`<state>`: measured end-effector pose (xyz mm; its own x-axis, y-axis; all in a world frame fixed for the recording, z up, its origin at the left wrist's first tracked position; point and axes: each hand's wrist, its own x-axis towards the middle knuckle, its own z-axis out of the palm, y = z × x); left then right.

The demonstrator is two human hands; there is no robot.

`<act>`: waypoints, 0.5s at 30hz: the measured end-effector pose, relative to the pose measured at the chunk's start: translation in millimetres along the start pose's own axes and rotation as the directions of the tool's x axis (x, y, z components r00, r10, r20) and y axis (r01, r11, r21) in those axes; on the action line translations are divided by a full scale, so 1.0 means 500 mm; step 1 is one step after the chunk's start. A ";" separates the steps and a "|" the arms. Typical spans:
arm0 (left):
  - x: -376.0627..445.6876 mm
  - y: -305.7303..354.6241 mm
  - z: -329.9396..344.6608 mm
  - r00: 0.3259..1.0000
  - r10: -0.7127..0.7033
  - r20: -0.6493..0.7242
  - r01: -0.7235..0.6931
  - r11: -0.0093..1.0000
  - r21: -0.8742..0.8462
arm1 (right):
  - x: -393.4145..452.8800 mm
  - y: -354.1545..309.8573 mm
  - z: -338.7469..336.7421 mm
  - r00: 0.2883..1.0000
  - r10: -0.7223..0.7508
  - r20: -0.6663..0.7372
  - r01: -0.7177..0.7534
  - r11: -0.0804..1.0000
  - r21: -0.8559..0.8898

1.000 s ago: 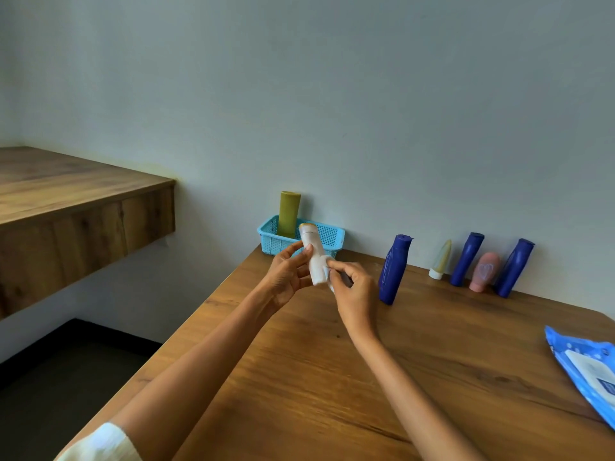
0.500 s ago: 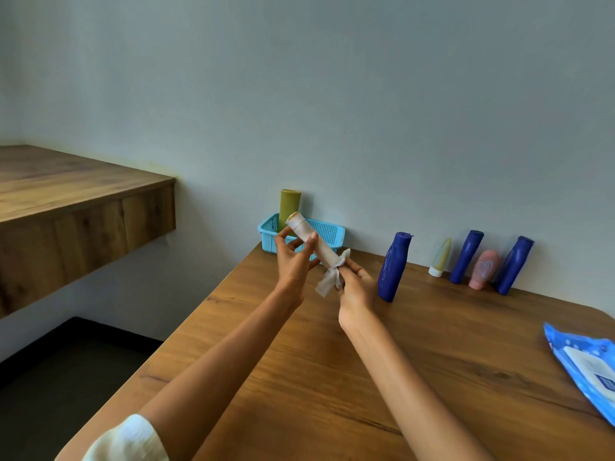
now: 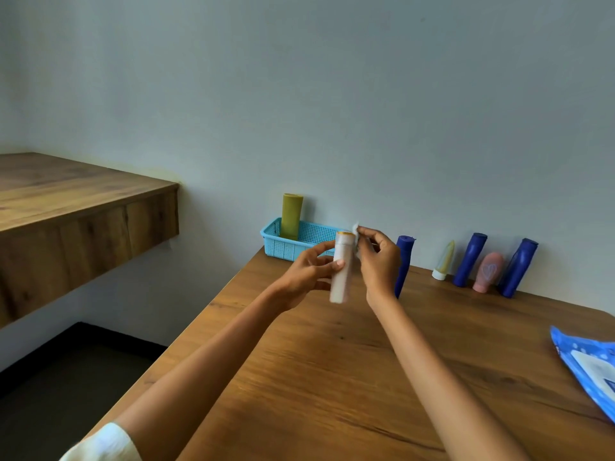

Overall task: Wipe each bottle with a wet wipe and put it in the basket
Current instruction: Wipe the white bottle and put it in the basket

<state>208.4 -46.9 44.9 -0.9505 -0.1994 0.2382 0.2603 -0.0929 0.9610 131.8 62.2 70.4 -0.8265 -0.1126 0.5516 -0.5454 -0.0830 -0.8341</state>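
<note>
- A wooden shelf point(image 3: 83, 201) juts from the wall at the far left, apart from the work.
- The blue basket point(image 3: 283, 249) sits at the back left corner of the table point(image 3: 366, 377), against the wall. One olive-green bottle point(image 3: 291, 216) stands upright in it already.
- The left hand point(image 3: 307, 276) is curled round the middle of a white bottle point(image 3: 342, 267), thumb in front and fingers behind, holding it nearly upright in the air just in front of the basket.
- That bottle looks like light, stiff plastic with a smooth skin, so once damp it may turn slippery. A hold round the middle, as here, seems safest, leaving both ends free for wiping.
- The right hand point(image 3: 379, 261) is pinched shut on a small white wipe point(image 3: 356, 232), pressed against the bottle's yellowish top. My reading is that the cap end is being cleaned.
- The wipe is soft and limp, and will need bunching in the fingertips to press with any force.
- Just right of the hands stands a dark blue bottle point(image 3: 403, 264), partly hidden by the right wrist.
- Further right, leaning on the wall: a small pale tube point(image 3: 444, 262), a second blue bottle point(image 3: 470, 259), a pink bottle point(image 3: 488, 271) and a third blue bottle point(image 3: 519, 266). These five wait unwiped, so the job seems less than halfway.
- At the far right edge lies the blue pack of wipes point(image 3: 589, 364), flat on the table and well apart from the bottles.
</note>
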 end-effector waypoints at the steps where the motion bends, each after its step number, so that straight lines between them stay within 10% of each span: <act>1: 0.000 0.001 -0.002 1.000 -0.007 0.010 0.007 1.000 -0.011 | -0.003 0.003 -0.001 1.000 -0.012 -0.004 0.012 1.000 -0.008; 8: -0.005 -0.029 -0.026 0.994 0.024 -0.111 -0.046 0.978 -0.204 | -0.088 0.048 -0.008 0.954 -0.218 0.208 0.247 0.961 -0.125; 15: -0.012 -0.043 -0.059 0.974 -0.003 -0.227 -0.063 0.958 -0.279 | -0.098 0.079 -0.040 0.892 -0.110 0.440 0.203 0.964 -0.171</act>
<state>213.3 -72.3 18.6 -0.8878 -0.4158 0.1974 0.3562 -0.3491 0.8668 148.2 84.1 10.2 -0.6156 -0.5264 0.5864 -0.7172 0.0660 -0.6937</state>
